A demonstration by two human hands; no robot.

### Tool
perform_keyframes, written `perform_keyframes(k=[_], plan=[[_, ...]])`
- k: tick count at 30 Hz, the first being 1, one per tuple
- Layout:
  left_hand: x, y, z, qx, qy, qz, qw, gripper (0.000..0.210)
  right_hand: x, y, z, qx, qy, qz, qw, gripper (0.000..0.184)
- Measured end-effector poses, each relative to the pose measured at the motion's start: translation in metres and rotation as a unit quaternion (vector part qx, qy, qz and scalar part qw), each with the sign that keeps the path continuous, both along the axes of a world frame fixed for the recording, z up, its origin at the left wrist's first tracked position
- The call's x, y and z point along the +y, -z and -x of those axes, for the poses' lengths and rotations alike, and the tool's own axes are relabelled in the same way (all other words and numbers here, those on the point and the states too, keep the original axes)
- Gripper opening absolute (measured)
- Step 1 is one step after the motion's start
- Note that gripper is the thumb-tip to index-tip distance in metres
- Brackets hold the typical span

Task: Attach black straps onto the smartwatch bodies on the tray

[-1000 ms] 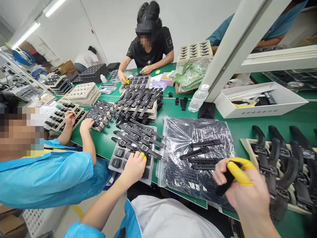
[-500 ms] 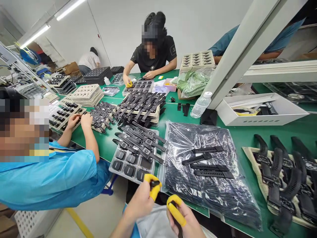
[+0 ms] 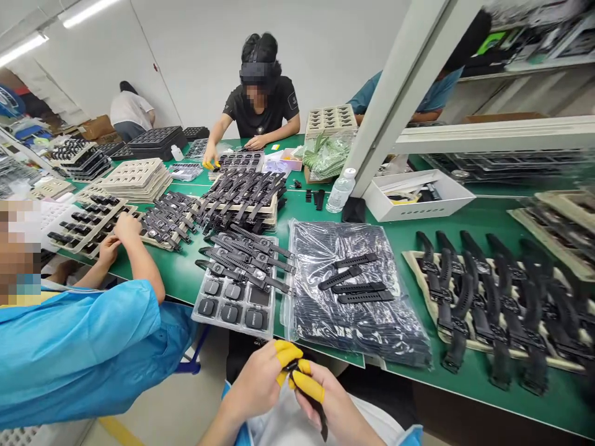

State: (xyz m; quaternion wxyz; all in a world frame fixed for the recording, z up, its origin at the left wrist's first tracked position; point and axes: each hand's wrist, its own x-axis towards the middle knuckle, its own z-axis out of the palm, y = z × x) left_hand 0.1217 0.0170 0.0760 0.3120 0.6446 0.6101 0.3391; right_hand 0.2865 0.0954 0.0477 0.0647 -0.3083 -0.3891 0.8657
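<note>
In front of my lap my two hands meet, with yellow covers on the fingertips. My left hand [image 3: 258, 379] pinches a small black piece [image 3: 292, 365], mostly hidden by the fingers. A black watch strap [image 3: 317, 409] hangs down from my right hand [image 3: 332, 396], which is closed around its upper part. The strap's upper end touches or lies very near the black piece; the fingers hide the joint. Just beyond my hands is a clear plastic tray [image 3: 198, 313] of square black watch bodies [image 3: 231, 314], with strapped watches [image 3: 253, 272] laid across its far half.
Loose straps [image 3: 365, 288] lie on a plastic-wrapped black bundle [image 3: 311, 328]. To the right, a beige tray [image 3: 421, 279] carries strapped watches. Behind stand a water bottle [image 3: 341, 191] and a white box [image 3: 418, 210]. A co-worker in blue [image 3: 106, 347] sits left; another [image 3: 264, 111] works opposite.
My hands have come together, bringing the strap up to the small black piece. The view has turned right, showing more of the right-hand watch tray. The opposite co-worker's yellow-tipped hand has shifted.
</note>
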Motion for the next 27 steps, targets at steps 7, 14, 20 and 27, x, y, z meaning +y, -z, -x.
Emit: perform_keyframes(k=[7,14,20,27], plan=[[0.004,0.014,-0.006,-0.036,-0.025,-0.007,0.999,0.055,-0.004,0.003,0.000,0.007,0.078,0.044,0.996,0.060],[0.027,0.025,-0.013,0.025,0.007,-0.001,1.000,0.050,0.011,0.001,-0.010,0.004,0.149,0.096,0.984,0.060],[0.021,0.019,-0.004,-0.017,0.006,0.044,0.999,0.045,0.015,0.002,-0.001,-0.006,0.175,0.072,0.982,0.062],[0.019,0.023,-0.009,0.008,-0.039,0.070,0.997,0.036,0.020,-0.001,0.006,-0.008,0.171,0.048,0.984,0.060]])
